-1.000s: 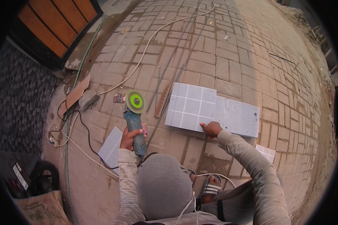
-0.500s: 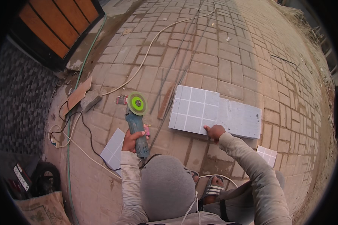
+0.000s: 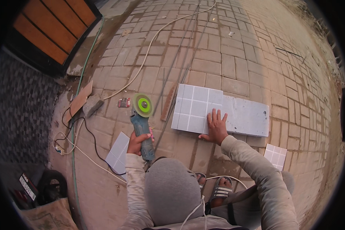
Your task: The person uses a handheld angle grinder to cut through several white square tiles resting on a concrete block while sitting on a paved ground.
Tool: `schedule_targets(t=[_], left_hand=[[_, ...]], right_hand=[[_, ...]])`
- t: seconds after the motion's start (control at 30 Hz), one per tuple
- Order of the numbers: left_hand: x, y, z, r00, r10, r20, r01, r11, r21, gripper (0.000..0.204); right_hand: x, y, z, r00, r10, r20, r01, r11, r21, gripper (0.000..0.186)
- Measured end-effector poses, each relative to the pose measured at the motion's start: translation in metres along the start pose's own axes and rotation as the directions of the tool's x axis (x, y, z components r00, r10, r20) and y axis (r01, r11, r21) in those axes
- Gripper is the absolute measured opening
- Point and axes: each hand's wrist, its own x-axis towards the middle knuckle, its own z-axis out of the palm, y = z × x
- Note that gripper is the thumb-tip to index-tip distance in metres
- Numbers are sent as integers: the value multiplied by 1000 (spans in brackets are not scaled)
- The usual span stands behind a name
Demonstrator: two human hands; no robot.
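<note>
My left hand is closed round the blue-green body of an angle grinder. Its yellow-green disc points away from me, raised off the paving and apart from the tile. With fingers spread, my right hand lies flat on the near right part of a grey tile with white grid lines. A thin dark line runs down the tile near its left edge. The tile rests on a pale grey block, which sticks out to the right.
Tile offcuts lie on the brick paving, one left and one right. Long thin rods and a rusty strip are beyond. A black cord, a pale cable and a green hose run across the ground.
My right hand has gone from gripping the tile's near edge to lying flat on its top with fingers spread. The grinder, still in my left hand, has shifted slightly.
</note>
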Motion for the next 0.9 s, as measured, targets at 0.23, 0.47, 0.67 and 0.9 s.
schedule_targets(t=[0.23, 0.47, 0.67, 0.9], left_hand=[[10, 10, 20, 1000, -12, 18, 10, 997, 71, 46], [31, 25, 22, 998, -37, 45, 34, 996, 83, 45], [70, 50, 67, 997, -11, 71, -6, 969, 246, 43], [161, 69, 101, 988, -41, 148, -19, 922, 388, 38]], right_hand=[[11, 23, 71, 960, -176, -219, 233, 934, 271, 115], [19, 14, 78, 949, -117, -292, 206, 933, 294, 109], [25, 34, 87, 945, -143, -293, 223, 939, 261, 106], [31, 28, 68, 960, -17, -278, 151, 870, 468, 104]])
